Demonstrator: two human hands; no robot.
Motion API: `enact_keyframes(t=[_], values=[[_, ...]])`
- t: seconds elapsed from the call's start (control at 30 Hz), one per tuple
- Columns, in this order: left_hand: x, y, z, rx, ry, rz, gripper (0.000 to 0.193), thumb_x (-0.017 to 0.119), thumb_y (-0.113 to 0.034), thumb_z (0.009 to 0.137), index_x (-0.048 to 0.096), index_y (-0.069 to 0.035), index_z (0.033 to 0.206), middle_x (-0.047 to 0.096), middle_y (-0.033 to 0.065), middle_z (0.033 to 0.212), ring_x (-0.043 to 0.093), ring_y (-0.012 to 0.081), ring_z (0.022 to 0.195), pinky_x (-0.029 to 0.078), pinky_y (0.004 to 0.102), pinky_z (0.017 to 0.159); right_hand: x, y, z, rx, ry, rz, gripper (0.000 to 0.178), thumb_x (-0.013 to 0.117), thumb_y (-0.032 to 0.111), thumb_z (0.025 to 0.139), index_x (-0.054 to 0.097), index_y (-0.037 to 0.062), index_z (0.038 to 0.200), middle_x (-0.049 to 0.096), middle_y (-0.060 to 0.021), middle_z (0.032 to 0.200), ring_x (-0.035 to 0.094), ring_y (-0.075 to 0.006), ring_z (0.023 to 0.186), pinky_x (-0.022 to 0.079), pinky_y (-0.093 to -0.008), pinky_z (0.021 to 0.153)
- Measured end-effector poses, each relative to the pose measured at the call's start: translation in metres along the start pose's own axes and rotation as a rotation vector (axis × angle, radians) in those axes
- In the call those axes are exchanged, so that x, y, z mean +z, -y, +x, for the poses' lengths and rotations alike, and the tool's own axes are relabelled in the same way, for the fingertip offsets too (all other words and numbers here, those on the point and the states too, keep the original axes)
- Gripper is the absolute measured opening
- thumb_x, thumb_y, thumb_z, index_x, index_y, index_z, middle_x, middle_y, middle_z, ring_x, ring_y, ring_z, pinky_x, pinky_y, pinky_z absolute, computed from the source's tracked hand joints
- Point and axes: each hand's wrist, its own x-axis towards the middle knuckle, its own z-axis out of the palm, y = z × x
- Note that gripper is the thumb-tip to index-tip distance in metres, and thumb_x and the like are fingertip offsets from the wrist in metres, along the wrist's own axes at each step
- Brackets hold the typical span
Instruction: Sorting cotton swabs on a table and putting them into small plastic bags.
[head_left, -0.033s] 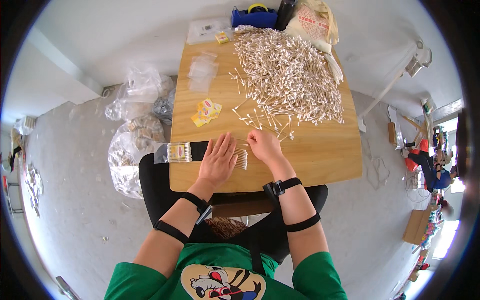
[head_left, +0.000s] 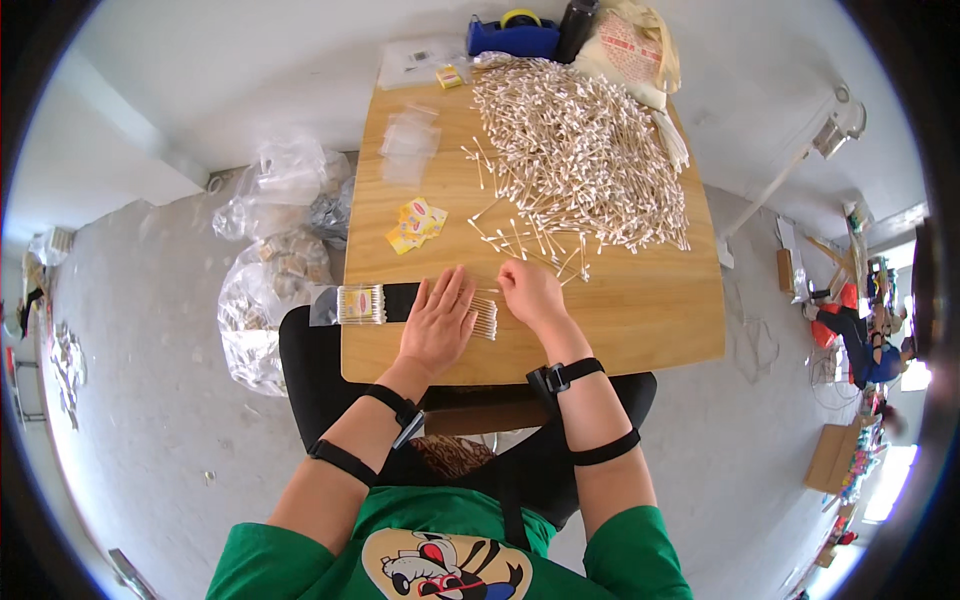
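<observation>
Our left hand (head_left: 438,322) lies flat, fingers spread, on a small row of cotton swabs (head_left: 485,318) near the desk (head_left: 640,320) front edge — our right hand (head_left: 530,292) (fingers curled) touches them too.

A wooden table (head_left: 640,330) carries a cotton swab heap (head_left: 580,150) and yellow labels (head_left: 417,224).
</observation>
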Motion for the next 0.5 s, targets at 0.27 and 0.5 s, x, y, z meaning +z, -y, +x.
enact_keyframes(t=[0.27,0.5], values=[[0.008,-0.001,-0.001,-0.011,-0.003,-0.028,0.051,0.043,-0.034,0.101,0.042,-0.009,0.146,0.032,0.0104,0.156,0.028,0.0247,0.146,0.019,0.0455,0.120,0.028,-0.002,-0.036,-0.339,-0.419,-0.019,0.026,0.058,0.016,0.091,0.061,0.0043,0.114,0.064,-0.0156,0.113,0.060,-0.0365,0.105,0.047,-0.0478,0.091],[0.011,0.003,-0.003,-0.002,-0.052,0.002,0.052,0.047,-0.032,0.099,0.043,-0.008,0.145,0.036,0.0102,0.154,0.032,0.0242,0.143,0.023,0.0452,0.118,0.046,0.017,-0.084,-0.352,-0.208,-0.234,0.052,0.054,0.022,0.095,0.045,-0.0013,0.141,0.042,-0.0175,0.149,0.038,-0.0327,0.139,0.027,-0.0484,0.116]])
